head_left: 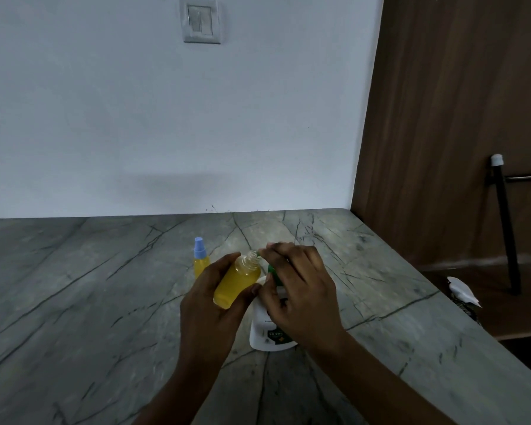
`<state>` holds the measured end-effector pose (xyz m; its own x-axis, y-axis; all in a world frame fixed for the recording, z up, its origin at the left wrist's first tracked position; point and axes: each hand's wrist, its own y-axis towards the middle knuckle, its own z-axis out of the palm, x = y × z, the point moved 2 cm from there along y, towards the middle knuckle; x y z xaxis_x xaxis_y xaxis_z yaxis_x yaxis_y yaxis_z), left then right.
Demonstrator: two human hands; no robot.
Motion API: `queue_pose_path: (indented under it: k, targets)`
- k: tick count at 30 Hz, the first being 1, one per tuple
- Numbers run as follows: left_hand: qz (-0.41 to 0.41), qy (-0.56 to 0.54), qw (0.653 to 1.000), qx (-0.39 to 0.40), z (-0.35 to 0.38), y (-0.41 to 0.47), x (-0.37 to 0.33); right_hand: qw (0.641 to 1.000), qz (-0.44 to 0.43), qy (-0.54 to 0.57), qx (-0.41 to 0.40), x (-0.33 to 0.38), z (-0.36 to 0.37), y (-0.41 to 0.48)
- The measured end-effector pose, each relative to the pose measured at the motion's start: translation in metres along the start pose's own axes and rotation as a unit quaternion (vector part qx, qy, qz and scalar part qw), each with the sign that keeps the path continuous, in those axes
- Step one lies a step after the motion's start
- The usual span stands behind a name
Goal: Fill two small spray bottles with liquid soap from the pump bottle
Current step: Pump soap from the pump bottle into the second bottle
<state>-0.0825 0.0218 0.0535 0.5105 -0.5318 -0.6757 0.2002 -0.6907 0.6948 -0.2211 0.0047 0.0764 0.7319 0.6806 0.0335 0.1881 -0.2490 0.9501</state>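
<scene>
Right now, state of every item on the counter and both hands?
Open spray bottle: uncapped, tilted, nearly full of yellow liquid, held in left hand.
Capped spray bottle: upright, blue sprayer on, filled.
Pump bottle: upright on counter, right hand on its green pump.

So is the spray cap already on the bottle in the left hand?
No, the tilted bottle in the left hand shows a bare threaded neck.

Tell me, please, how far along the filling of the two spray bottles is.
One capped spray bottle already stands on the counter, holding yellow liquid. The open bottle, mostly full, is tilted in the left hand with its neck at the pump bottle nozzle, under the right hand. Left: finish filling and cap it; no loose cap is visible.
</scene>
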Motion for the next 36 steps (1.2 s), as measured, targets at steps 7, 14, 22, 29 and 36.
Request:
queue_pose_path:
  k: [7,14,22,29,36]
  targets:
    - [0.001,0.011,1.0,-0.001,-0.001,-0.002,0.005,1.0,-0.009,-0.005,-0.008,0.0,0.003,-0.007]
    - [-0.008,0.011,1.0,0.006,-0.001,-0.002,0.009,1.0,-0.005,-0.013,-0.004,-0.002,0.005,-0.008]
    - [-0.016,-0.015,1.0,0.008,0.0,0.0,0.005,1.0,0.011,0.003,0.012,0.0,0.0,-0.002]
    - [-0.022,-0.015,1.0,0.011,-0.001,0.0,0.005,1.0,0.014,0.012,0.018,0.001,-0.001,-0.002]
    - [-0.022,-0.013,1.0,0.008,-0.001,-0.001,0.007,1.0,0.001,0.018,-0.003,0.001,-0.001,0.001]
